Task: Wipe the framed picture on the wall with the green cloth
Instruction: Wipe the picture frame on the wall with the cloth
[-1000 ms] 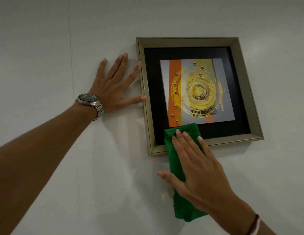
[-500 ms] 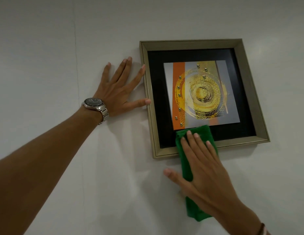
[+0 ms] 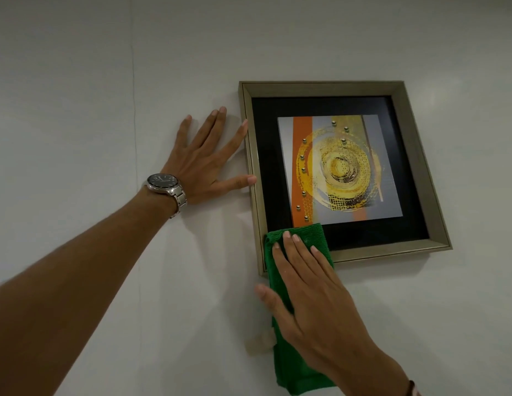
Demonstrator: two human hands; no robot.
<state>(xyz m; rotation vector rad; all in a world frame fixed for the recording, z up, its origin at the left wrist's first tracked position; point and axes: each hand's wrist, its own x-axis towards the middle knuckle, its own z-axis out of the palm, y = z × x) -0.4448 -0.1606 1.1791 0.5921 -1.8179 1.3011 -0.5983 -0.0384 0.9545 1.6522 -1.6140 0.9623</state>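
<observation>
A framed picture [image 3: 414, 167] hangs on the white wall, with a dull gold frame, black mat and an orange-and-yellow circle print. My right hand [image 3: 314, 295] presses the green cloth [image 3: 309, 232] flat over the frame's lower left corner, fingers spread; the cloth's tail hangs below my palm. My left hand [image 3: 206, 164] lies flat on the wall beside the frame's left edge, fingers apart, thumb tip and forefinger tip touching the frame. It holds nothing and wears a steel watch [image 3: 164, 185].
The white wall [image 3: 106, 81] fills the view around the picture, with a faint vertical seam [image 3: 133, 67] to the left of my left hand.
My right hand and the cloth slid left along the bottom of the picture, from under the print to the lower left corner. The left hand stays planted by the frame.
</observation>
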